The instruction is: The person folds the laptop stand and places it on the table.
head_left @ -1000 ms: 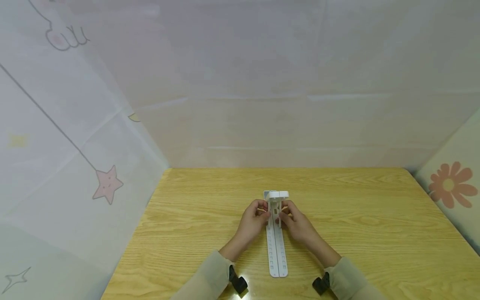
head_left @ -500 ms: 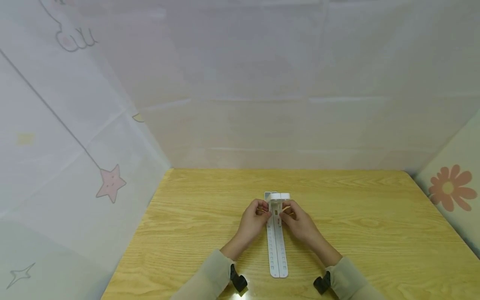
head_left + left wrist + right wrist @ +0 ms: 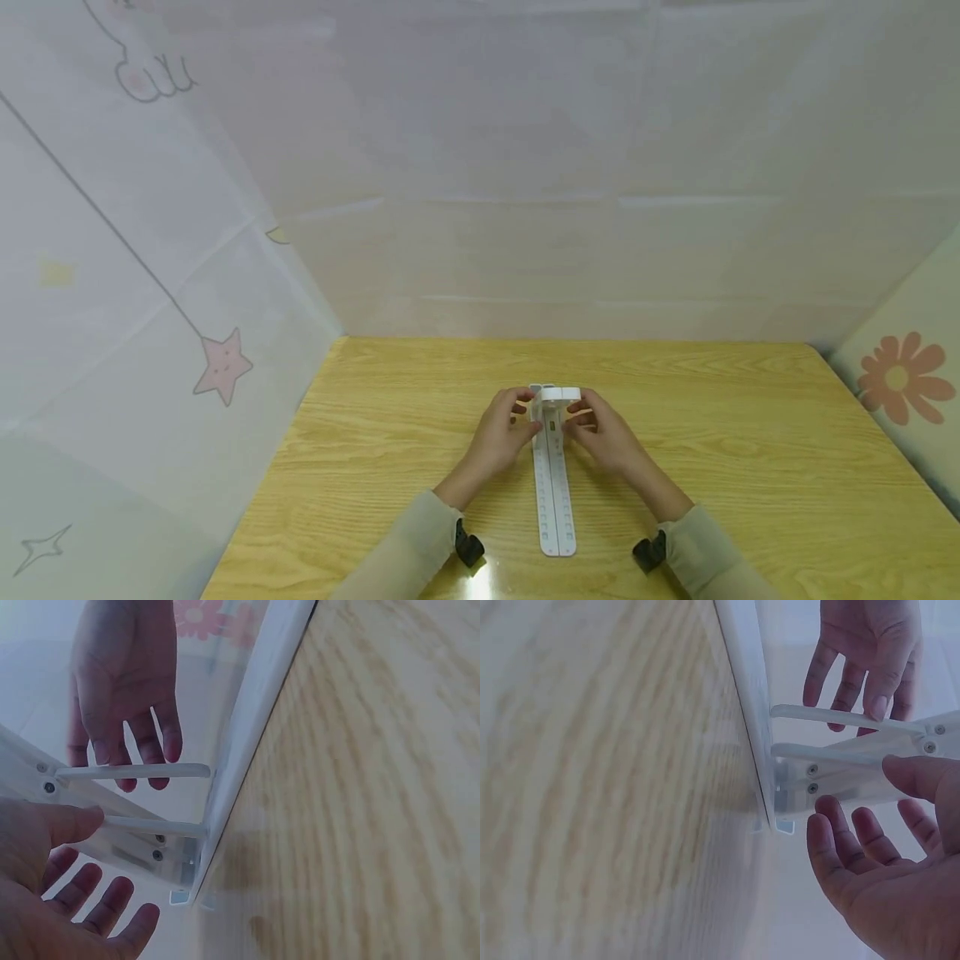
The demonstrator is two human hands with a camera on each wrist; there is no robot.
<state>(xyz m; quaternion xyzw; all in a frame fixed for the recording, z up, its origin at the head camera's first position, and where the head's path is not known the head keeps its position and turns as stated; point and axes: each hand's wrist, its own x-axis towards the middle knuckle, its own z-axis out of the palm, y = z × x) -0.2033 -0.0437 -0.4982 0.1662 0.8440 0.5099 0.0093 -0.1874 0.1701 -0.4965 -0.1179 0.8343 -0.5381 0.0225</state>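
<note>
A white folding stand [image 3: 555, 508] lies with its long notched base on the table and its upright part [image 3: 560, 393] raised at the far end. In the left wrist view, two thin white struts [image 3: 142, 772] run between the screwed upright and the base. My left hand [image 3: 497, 435] is at the stand's left side, its thumb at one strut and its other fingers spread loosely apart. On the opposite side, my right hand [image 3: 609, 437] has its thumb beside a strut [image 3: 829, 754] and its fingers relaxed below, holding nothing.
The stand is on a wood-grain table [image 3: 720, 467]. Pale printed cloth [image 3: 480, 250] closes off the back and both sides. Each wrist carries a small black camera [image 3: 469, 548].
Both hands have loosened from the stand's struts, with fingers spreading outward. The right hand has shifted slightly right. The stand stays in place.
</note>
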